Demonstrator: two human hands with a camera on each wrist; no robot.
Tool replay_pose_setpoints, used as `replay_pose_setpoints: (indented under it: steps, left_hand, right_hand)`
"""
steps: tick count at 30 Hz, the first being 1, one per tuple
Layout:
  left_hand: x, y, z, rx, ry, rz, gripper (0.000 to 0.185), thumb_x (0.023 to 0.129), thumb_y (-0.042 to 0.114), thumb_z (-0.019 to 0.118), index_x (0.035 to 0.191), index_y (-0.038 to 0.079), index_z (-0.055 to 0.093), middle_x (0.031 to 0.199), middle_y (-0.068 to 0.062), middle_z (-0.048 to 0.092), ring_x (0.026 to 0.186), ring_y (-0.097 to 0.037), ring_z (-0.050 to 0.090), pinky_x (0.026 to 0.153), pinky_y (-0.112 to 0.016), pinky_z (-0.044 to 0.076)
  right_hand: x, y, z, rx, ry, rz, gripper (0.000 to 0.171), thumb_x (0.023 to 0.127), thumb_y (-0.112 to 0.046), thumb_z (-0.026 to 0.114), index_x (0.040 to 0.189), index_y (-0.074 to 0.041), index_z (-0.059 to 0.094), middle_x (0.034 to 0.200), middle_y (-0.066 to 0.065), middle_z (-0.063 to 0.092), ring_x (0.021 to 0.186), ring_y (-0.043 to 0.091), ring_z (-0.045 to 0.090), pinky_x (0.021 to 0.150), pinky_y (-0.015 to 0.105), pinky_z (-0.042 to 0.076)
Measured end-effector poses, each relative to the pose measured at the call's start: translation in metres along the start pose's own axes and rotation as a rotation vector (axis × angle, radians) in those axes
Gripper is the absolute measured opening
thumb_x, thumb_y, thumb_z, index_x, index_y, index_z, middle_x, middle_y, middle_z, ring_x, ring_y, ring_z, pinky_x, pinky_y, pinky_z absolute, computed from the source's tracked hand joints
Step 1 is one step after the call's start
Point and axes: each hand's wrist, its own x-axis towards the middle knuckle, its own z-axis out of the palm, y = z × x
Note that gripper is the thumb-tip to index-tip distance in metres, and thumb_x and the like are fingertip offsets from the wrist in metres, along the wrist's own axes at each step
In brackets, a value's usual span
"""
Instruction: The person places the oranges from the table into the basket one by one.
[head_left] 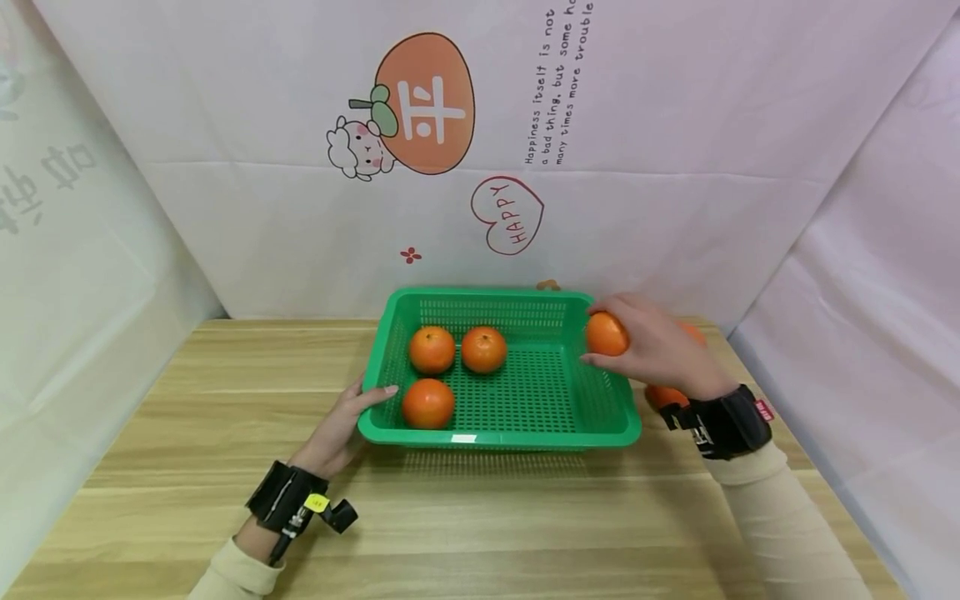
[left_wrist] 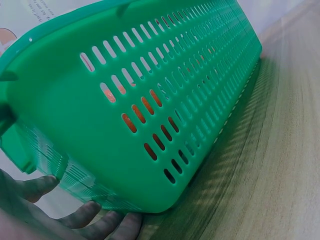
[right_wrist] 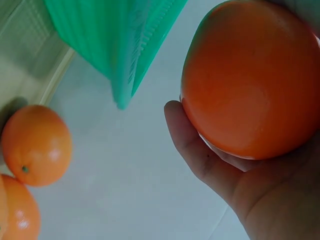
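Orange (right_wrist: 250, 85) fills R-wrist view's upper right, held in R hand (head_left: 660, 337), L hand (head_left: 343, 423) grips basket (head_left: 540, 439) at head view's ctr-left; orange prob firm, slick, bruisable, so cup widest part.

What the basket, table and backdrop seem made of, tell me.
Basket: most likely moulded plastic, smooth with a light sheen; its even green walls are pierced by regular slots.
Table: wood or wood-look laminate, fairly matt; it shows streaky grain, but which one I can't tell.
Backdrop: probably printed cloth, matt; it shows creases.
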Motion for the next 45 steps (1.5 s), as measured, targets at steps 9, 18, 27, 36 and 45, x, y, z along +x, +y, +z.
replay_pose_setpoints:
  steps: [9, 18, 27, 36, 45]
  left_hand:
    - [0.0, -0.001, 0.0, 0.013, 0.009, -0.009, 0.075, 0.106, 0.037, 0.055, 0.17, 0.025, 0.016, 0.169, -0.011, 0.035, 0.141, -0.022, 0.044, 0.112, -0.038, 0.039]
    - [0.0, -0.001, 0.001, 0.008, 0.012, -0.009, 0.074, 0.106, 0.036, 0.054, 0.17, 0.024, 0.017, 0.169, -0.012, 0.035, 0.143, -0.024, 0.043, 0.117, -0.043, 0.035]
    - [0.0, -0.001, 0.0, 0.008, 0.003, -0.006, 0.076, 0.106, 0.037, 0.055, 0.17, 0.025, 0.016, 0.171, -0.01, 0.032, 0.15, -0.029, 0.036, 0.121, -0.048, 0.031]
    - [-0.001, 0.0, 0.001, 0.015, 0.005, 0.006, 0.077, 0.106, 0.036, 0.055, 0.17, 0.023, 0.014, 0.172, -0.011, 0.03, 0.154, -0.031, 0.032, 0.123, -0.051, 0.027]
    - [0.001, -0.003, -0.001, 0.015, 0.001, 0.014, 0.077, 0.106, 0.037, 0.056, 0.17, 0.024, 0.015, 0.172, -0.011, 0.031, 0.152, -0.03, 0.034, 0.121, -0.048, 0.031]
  right_hand:
    - [0.021, -0.022, 0.007, -0.038, -0.125, -0.04, 0.061, 0.083, -0.042, 0.089, 0.132, -0.015, 0.062, 0.124, 0.008, 0.065, 0.091, 0.022, 0.066, 0.074, 0.036, 0.059]
    - [0.033, -0.036, 0.016, -0.027, -0.169, -0.121, 0.059, 0.084, -0.04, 0.088, 0.131, -0.015, 0.062, 0.129, 0.008, 0.062, 0.092, 0.019, 0.064, 0.076, 0.034, 0.058]
    - [0.048, -0.054, 0.022, -0.021, -0.202, -0.182, 0.059, 0.082, -0.037, 0.091, 0.129, -0.014, 0.063, 0.126, 0.008, 0.063, 0.093, 0.019, 0.063, 0.078, 0.034, 0.058]
    - [0.062, -0.061, 0.04, -0.034, -0.282, -0.217, 0.061, 0.084, -0.038, 0.089, 0.131, -0.01, 0.061, 0.126, 0.009, 0.063, 0.092, 0.018, 0.061, 0.079, 0.033, 0.055]
    - [0.072, -0.067, 0.062, -0.06, -0.397, -0.222, 0.068, 0.084, -0.043, 0.088, 0.137, -0.01, 0.06, 0.128, 0.006, 0.063, 0.096, 0.018, 0.061, 0.087, 0.036, 0.056]
